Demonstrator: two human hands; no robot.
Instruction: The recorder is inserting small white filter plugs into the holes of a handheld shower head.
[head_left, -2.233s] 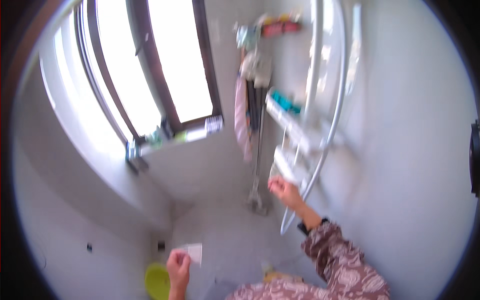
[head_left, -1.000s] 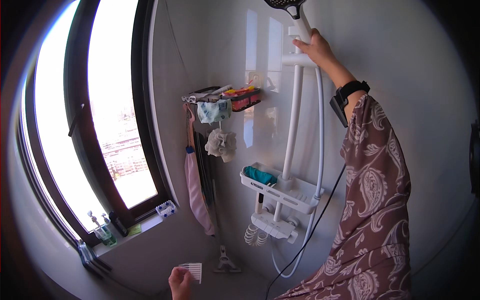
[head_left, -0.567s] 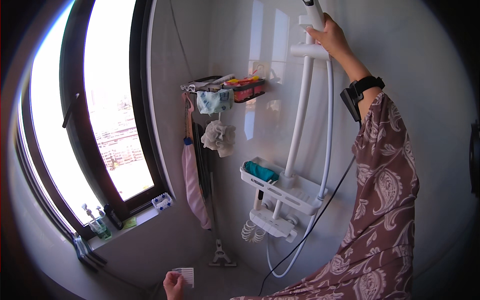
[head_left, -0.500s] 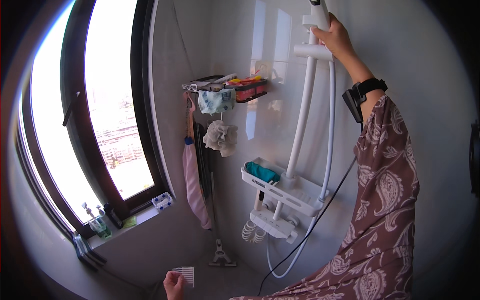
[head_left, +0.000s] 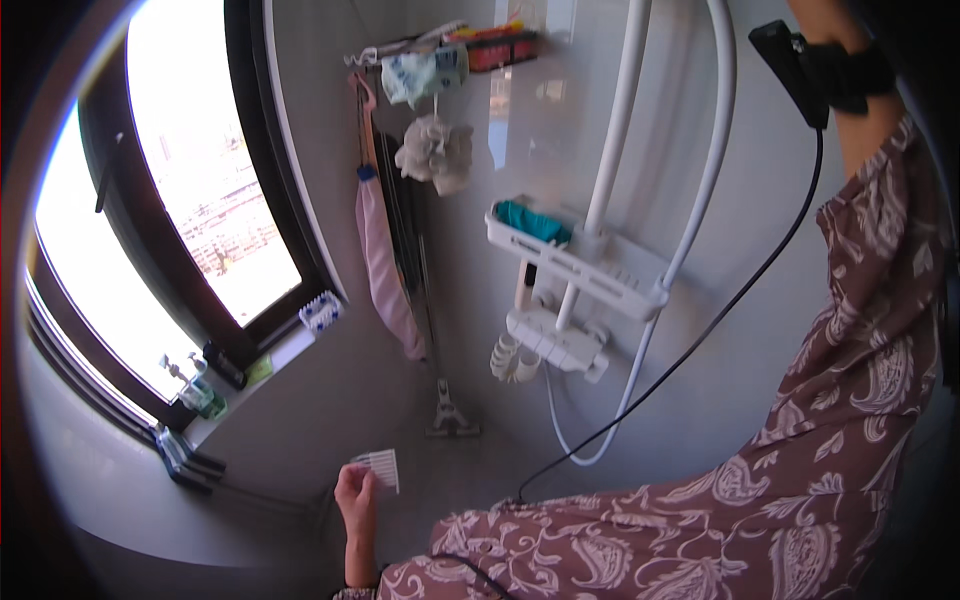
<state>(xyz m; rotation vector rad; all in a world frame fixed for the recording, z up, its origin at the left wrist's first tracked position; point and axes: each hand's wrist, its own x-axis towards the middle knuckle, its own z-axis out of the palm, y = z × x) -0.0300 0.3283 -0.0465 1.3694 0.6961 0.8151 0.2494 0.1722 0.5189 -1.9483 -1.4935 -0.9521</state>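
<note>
Low in the middle, my left hand pinches a small flat white piece with parallel stripes or slots by its edge. Its exact kind does not show. My right arm reaches up along the right side in a brown paisley sleeve. A black strapped-on device sits at its wrist, with a black cable running down from it. The right hand itself is beyond the top edge. Nearest to that arm are a white shower hose and a white vertical shower pipe.
A white shower shelf holds a teal cloth; a white mixer sits below. In the corner hang a grey bath puff and a pink cloth. A squeegee stands beneath. Bottles line the window sill.
The view has tilted downward, so the shower's top and my right hand, which gripped the shower head there, have left the picture. My left hand shows higher, still holding the white piece.
</note>
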